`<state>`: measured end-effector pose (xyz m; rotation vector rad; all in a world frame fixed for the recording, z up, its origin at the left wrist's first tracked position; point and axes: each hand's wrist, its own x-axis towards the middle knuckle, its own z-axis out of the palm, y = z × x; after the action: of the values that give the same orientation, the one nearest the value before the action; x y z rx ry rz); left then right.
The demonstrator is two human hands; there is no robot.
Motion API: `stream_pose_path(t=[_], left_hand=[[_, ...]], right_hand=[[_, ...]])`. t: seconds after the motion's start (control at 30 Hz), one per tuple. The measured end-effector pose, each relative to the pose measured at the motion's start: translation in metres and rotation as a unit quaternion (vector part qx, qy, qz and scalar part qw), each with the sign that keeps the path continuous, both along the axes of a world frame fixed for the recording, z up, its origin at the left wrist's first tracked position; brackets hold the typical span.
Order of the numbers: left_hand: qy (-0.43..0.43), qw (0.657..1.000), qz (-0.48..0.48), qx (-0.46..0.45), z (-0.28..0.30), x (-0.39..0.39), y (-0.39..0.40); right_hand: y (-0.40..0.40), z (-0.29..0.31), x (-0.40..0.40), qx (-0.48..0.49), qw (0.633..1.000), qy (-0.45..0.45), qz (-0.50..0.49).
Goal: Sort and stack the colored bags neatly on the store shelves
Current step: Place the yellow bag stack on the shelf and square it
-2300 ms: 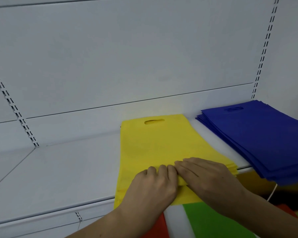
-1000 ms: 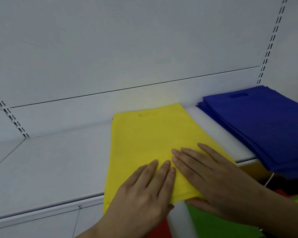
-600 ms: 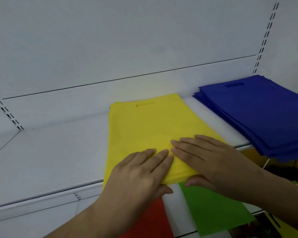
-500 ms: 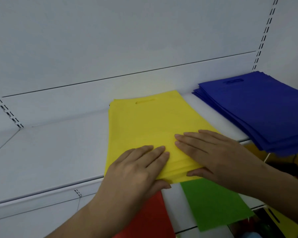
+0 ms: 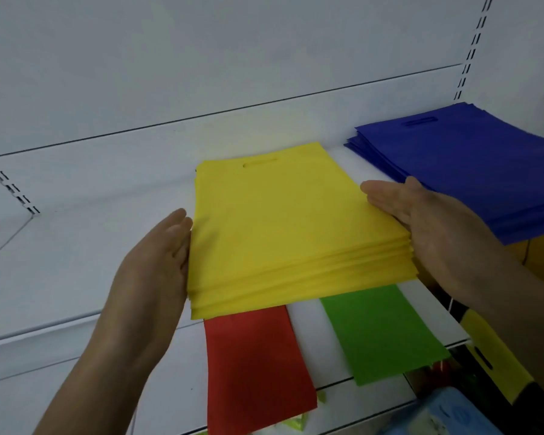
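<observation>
Your left hand point(image 5: 157, 262) and right hand point(image 5: 421, 221) have no real grip: flat, straight fingers press the two long sides of the yellow bag stack point(image 5: 283, 227) on the white shelf point(image 5: 76, 252). Squeeze evenly, then push its overhanging front edge back, beside the blue bag stack point(image 5: 471, 164).

No text, label or number is legible anywhere.

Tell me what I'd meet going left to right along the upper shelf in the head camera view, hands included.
Left hand → stack of yellow bags → right hand → stack of blue bags. Both hands lie flat against the yellow stack's sides, fingers straight. The red and green bags sit on the shelf below, so I left them out.
</observation>
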<state>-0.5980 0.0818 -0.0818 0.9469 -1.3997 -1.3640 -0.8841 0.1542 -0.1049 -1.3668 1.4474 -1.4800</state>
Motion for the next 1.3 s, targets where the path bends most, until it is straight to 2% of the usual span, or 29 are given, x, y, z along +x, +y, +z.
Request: stream_pose_path(t=[0.03,0.07,0.1,0.13,0.17,0.2,0.23,0.3,0.43,0.57,0.7,0.77,0.83,0.93,1.0,1.03,1.1,1.17,1.3], left_hand=[[-0.072,0.996,0.0,-0.043,-0.004,0.003,0.0],[-0.184,0.978,0.002,-0.099,-0.006,0.004,0.001],[-0.302,0.939,-0.01,-0.164,-0.007,0.004,0.004],[-0.408,0.88,-0.026,-0.239,-0.014,0.003,0.004],[-0.468,0.831,-0.047,-0.296,-0.019,0.003,0.0],[-0.497,0.8,-0.05,-0.332,-0.02,0.001,-0.001],[-0.513,0.785,-0.058,-0.341,-0.018,0.0,0.0],[-0.529,0.752,-0.066,-0.388,-0.018,0.0,-0.001],[-0.556,0.685,-0.073,-0.465,-0.011,-0.013,0.0],[-0.561,0.646,-0.078,-0.511,-0.007,-0.048,0.01],[-0.571,0.619,-0.1,-0.53,-0.003,-0.104,0.019],[-0.586,0.595,-0.094,-0.542,-0.007,-0.129,0.021],[-0.596,0.586,-0.081,-0.542,-0.008,-0.144,0.024],[-0.583,0.596,-0.057,-0.55,-0.012,-0.15,0.026],[-0.56,0.607,-0.044,-0.562,-0.012,-0.149,0.025],[-0.545,0.612,-0.038,-0.572,-0.013,-0.148,0.024],[-0.533,0.617,-0.033,-0.577,-0.013,-0.149,0.023],[-0.533,0.615,-0.03,-0.58,-0.014,-0.15,0.024],[-0.529,0.613,-0.031,-0.587,-0.017,-0.152,0.027]], right_hand=[[0.002,-0.003,-0.001,0.01,1.0,0.013,0.002],[0.006,-0.005,-0.003,0.021,0.996,0.08,0.015],[0.01,-0.007,-0.004,0.018,0.982,0.181,0.042],[0.013,-0.009,-0.004,0.011,0.954,0.293,0.064],[0.015,-0.013,-0.007,0.004,0.913,0.4,0.072],[0.015,-0.016,-0.009,-0.011,0.876,0.477,0.071],[0.014,-0.022,-0.015,-0.026,0.847,0.527,0.061],[0.013,-0.026,-0.023,-0.055,0.807,0.587,0.029],[0.019,-0.023,-0.027,-0.086,0.791,0.606,0.009],[0.018,-0.025,-0.034,-0.113,0.812,0.573,-0.024],[0.014,-0.027,-0.038,-0.139,0.811,0.566,-0.043],[0.014,-0.027,-0.037,-0.162,0.823,0.542,-0.049],[0.017,-0.03,-0.035,-0.158,0.865,0.471,-0.069],[0.035,-0.039,-0.026,-0.107,0.937,0.292,-0.158],[0.049,-0.044,-0.024,0.001,0.968,0.182,-0.171],[0.053,-0.045,-0.025,0.057,0.979,0.139,-0.136],[0.055,-0.045,-0.028,0.123,0.991,0.044,-0.023],[0.053,-0.042,-0.028,0.138,0.988,-0.043,0.047],[0.044,-0.033,-0.026,0.133,0.985,-0.099,0.056]])
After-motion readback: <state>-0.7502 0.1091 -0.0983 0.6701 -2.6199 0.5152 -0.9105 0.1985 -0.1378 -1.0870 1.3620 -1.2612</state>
